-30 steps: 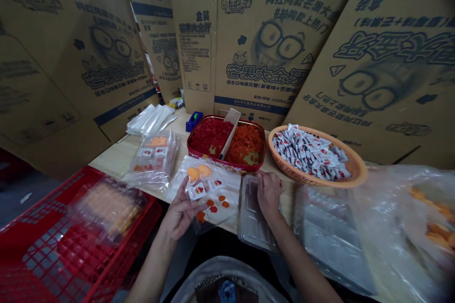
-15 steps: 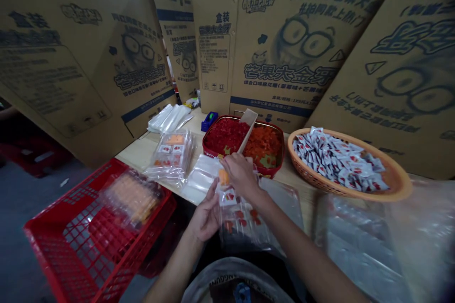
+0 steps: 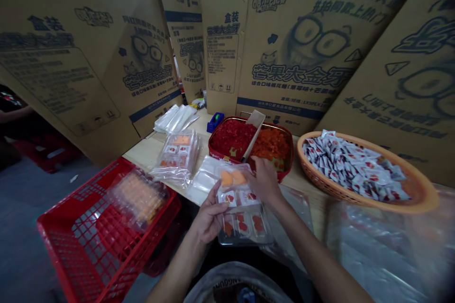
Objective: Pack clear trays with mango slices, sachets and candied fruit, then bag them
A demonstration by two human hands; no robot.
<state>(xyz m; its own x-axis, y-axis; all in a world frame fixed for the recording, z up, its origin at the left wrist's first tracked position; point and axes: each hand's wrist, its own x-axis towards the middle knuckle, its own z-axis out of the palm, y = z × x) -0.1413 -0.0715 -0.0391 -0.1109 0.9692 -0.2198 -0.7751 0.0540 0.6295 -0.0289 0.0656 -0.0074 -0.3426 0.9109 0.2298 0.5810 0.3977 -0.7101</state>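
A clear plastic tray (image 3: 241, 208) with orange pieces, small white packets and red and orange sweets in its compartments lies at the table's near edge. My left hand (image 3: 208, 218) grips its left side, thumb on top. My right hand (image 3: 265, 181) holds its far right edge, fingers closed over the rim. Just behind stands a red tin (image 3: 284, 170) split by a cardboard divider, red bits on the left and orange bits on the right.
An orange wicker basket (image 3: 415, 196) of white packets stands to the right. A stack of filled trays (image 3: 176, 154) and empty clear trays (image 3: 202, 180) lie to the left. A red crate (image 3: 71, 241) with a filled tray sits lower left. Cardboard boxes (image 3: 295, 42) wall the back.
My right hand came from the empty trays on the right over to the filled tray. It now holds the tray's far edge, and both hands have the tray squared at the table's edge.
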